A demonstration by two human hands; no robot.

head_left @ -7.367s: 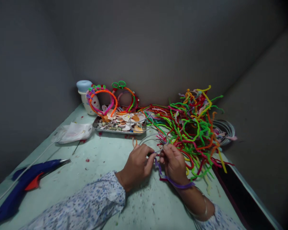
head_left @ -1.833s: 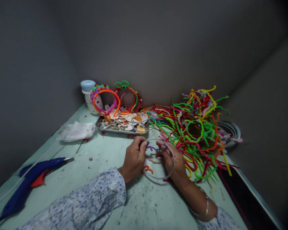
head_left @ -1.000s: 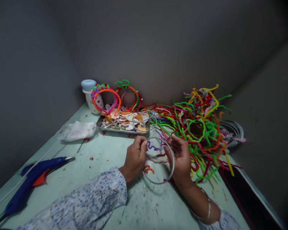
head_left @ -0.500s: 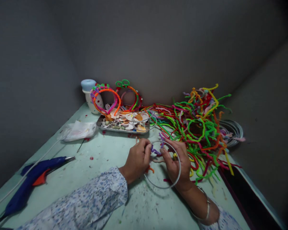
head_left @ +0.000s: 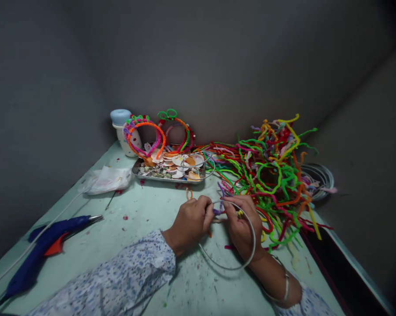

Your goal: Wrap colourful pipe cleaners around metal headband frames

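Observation:
A thin grey wire (head_left: pixel 230 268), bent into an open loop, runs between my two hands above the table. My left hand (head_left: pixel 190 223) is closed, pinching the wire near the top of the loop. With thumb and fingertips, my right hand (head_left: pixel 244 224) grips the same wire a little to the right. The wire curves down past my right wrist, and a free end shows below my left hand. A purple pipe cleaner (head_left: pixel 221 191) shows between and behind the hands; whether either hand touches it I cannot tell.
Tangled colourful pipe cleaners (head_left: pixel 280 175) cover the right side, beside a wire coil (head_left: pixel 322 182). Behind my hands stands a metal tray (head_left: pixel 168 179) with shells and pipe-cleaner headbands (head_left: pixel 165 136). At left lie a blue glue gun (head_left: pixel 30 267), its cord and a plastic bag (head_left: pixel 108 180), with a lidded jar (head_left: pixel 120 117) behind.
The wire loop has widened and its lower curve has shifted down and right. My right fingertips have come together on the wire's top. My left hand has moved slightly.

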